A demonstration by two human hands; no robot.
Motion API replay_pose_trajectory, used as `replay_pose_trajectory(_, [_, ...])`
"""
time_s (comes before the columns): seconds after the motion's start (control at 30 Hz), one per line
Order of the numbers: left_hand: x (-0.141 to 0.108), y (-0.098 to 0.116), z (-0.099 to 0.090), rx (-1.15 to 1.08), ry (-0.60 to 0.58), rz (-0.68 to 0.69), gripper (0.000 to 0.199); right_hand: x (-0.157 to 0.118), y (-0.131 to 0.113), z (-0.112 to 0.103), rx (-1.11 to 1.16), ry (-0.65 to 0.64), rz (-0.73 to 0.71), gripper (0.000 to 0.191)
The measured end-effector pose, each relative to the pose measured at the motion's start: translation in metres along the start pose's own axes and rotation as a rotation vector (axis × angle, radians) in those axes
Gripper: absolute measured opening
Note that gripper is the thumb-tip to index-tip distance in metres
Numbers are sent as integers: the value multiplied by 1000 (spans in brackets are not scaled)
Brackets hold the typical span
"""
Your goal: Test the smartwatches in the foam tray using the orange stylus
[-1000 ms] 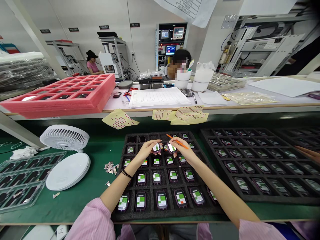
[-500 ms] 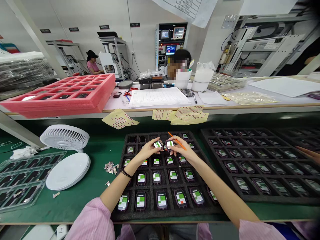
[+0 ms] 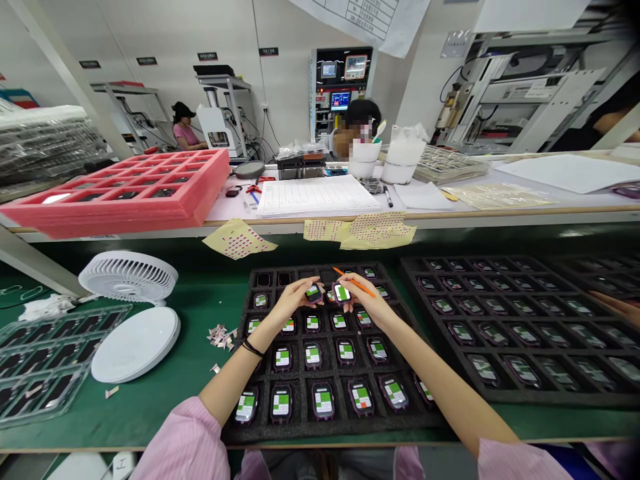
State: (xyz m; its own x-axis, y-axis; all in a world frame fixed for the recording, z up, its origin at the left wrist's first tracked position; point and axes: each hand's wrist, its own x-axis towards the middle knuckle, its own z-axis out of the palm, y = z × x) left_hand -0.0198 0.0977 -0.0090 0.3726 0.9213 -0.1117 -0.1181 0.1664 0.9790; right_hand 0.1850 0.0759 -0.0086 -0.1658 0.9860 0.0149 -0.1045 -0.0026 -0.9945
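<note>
Above the far half of a black foam tray (image 3: 345, 430), each of my hands grips a small watch-like device with a lit screen. My left hand (image 3: 294, 297) is closed on one watch body (image 3: 313, 292), its screen turned partly away. In my right hand (image 3: 370, 299) is a second watch body (image 3: 342, 292), whose white and green screen faces me. An orange stick-like tool (image 3: 356, 282) also lies in the right hand, slanting up past the fingers. The two devices are close together but apart. More watch bodies (image 3: 323, 400) rest in the tray's pockets below.
Another foam tray (image 3: 545, 397) of devices lies to the right, near another person's hand (image 3: 615, 305). At left are a white fan (image 3: 135, 343), clear blister trays (image 3: 65, 400) and small scraps (image 3: 223, 337). A shelf with a pink foam tray (image 3: 190, 210) spans the back.
My left hand has tilted its device, so the screen looks darker and more turned away. The right-hand device has shifted and turned slightly. Both hands stay over the same part of the tray.
</note>
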Motion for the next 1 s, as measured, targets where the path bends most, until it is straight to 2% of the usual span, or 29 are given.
replay_pose_trajectory(0.13, [-2,1,1,60,25,-8,38,1,2,0,-9,-13,-11,22])
replay_pose_trajectory(0.23, [-2,1,0,64,34,-19,37,0,2,0,-2,-68,-21,23])
replay_pose_trajectory(0.37, [-1,-1,-1,9,11,2,37,-1,0,0,0,-145,-39,33])
replay_pose_trajectory(0.5, [1,-3,-1,-5,0,10,40,-1,0,-1,-17,-160,-43,42])
replay_pose_trajectory(0.6, [1,-3,-1,9,0,16,42,-1,0,-1,-22,-130,-45,38])
replay_pose_trajectory(0.73, [1,-3,-1,-20,-15,5,40,-1,-2,0,-11,-9,-27,26])
replay_pose_trajectory(0.87, [0,-3,0,-42,-36,2,44,0,-2,1,-1,93,-12,27])
replay_pose_trajectory(1.0, [0,-4,0,-36,-38,0,44,-1,-1,2,-5,109,-24,28])
